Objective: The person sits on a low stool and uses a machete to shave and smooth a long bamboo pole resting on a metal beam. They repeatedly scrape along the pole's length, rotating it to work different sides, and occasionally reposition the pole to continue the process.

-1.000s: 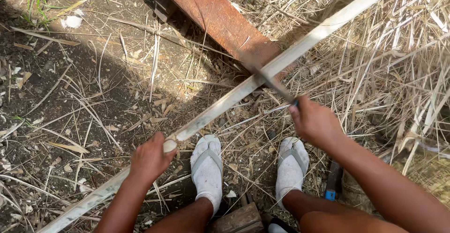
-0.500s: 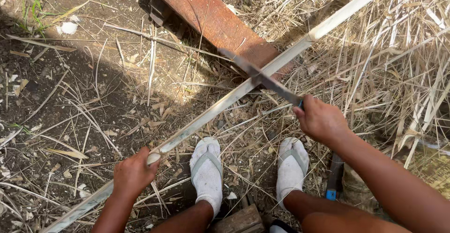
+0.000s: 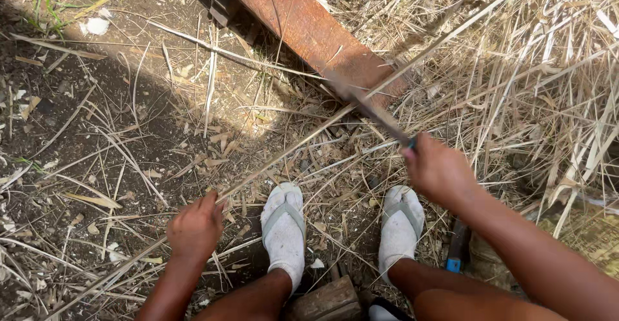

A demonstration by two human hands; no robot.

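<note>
My left hand [image 3: 195, 227] grips a long pale cane strip [image 3: 303, 141] that runs diagonally from the lower left to the upper right. The strip shows its thin edge here. My right hand [image 3: 440, 170] holds the handle of a knife with a long dark blade [image 3: 367, 107], blurred with motion. The blade lies against the strip, over the end of a rusty brown plank [image 3: 309, 29]. Between my hands are my two feet in white socks and sandals [image 3: 284, 227].
Dry straw and cane stalks [image 3: 548, 69] pile up on the right. Dark soil with scattered chips [image 3: 77, 134] covers the left. A wooden block [image 3: 325, 301] sits under my legs, and a dark tool with a blue tip [image 3: 456, 250] lies by my right foot.
The strip has turned from its broad pale face to its thin edge. My left hand slid down-left along it. The knife stays against the strip near the plank's end.
</note>
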